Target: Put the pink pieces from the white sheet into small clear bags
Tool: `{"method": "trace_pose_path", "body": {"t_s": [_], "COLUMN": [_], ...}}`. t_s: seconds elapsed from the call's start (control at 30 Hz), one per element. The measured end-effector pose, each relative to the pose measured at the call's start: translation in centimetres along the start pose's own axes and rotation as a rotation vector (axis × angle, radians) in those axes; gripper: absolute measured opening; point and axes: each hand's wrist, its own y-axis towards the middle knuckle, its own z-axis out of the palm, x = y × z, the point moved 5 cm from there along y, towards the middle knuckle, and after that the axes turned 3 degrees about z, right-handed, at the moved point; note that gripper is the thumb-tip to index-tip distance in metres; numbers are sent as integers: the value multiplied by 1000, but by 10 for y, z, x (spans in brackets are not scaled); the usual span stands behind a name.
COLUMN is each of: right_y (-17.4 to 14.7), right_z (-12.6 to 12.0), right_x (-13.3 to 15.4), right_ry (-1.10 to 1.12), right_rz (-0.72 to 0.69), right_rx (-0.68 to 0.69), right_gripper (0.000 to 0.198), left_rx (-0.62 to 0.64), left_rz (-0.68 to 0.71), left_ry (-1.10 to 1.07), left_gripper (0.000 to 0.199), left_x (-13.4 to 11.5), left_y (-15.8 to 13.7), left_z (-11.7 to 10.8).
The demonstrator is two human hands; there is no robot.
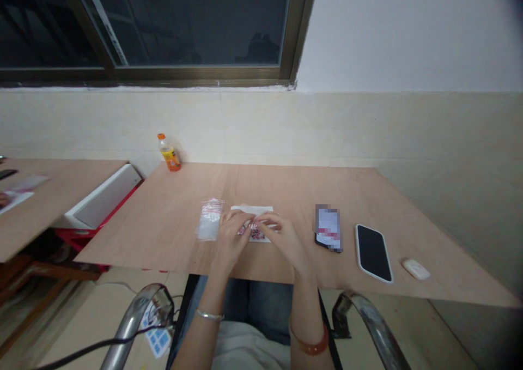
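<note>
My left hand and my right hand meet over a white sheet on the table. Their fingertips are pinched close together, and what they hold, if anything, is too small to make out. Below the fingers, a pile of small dark red and pink pieces lies on the sheet, partly covered by both hands. Just left of my left hand rests a stack of clear zip bags with red lines at the top.
On the wooden table, an orange drink bottle stands at the back left. To the right lie a lit phone, a dark-screened phone and a small white case. Another table is at far left.
</note>
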Motion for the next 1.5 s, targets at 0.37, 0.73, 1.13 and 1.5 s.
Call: {"method": "trace_pose_path", "body": {"t_s": [0.37,0.73,1.13,1.5], "right_y": [1,1,-3,2], "right_z": [8,0,11,12], "right_x": [-7,-12,-7,-5], "right_ry": [96,49,76,0], "right_rz": [58,28,42,-11], "right_rx": [170,-7,125,106], "right_gripper": [36,49,26,28], "left_rx": [173,306,302,349], "left_rz": [16,-72,-77,-114], "left_ry": [7,22,78,-20], "left_gripper": [29,57,60,44], "left_x": [-2,9,4,0], "left_y": [1,-1,-4,-1], "left_z": [13,17,14,16]}}
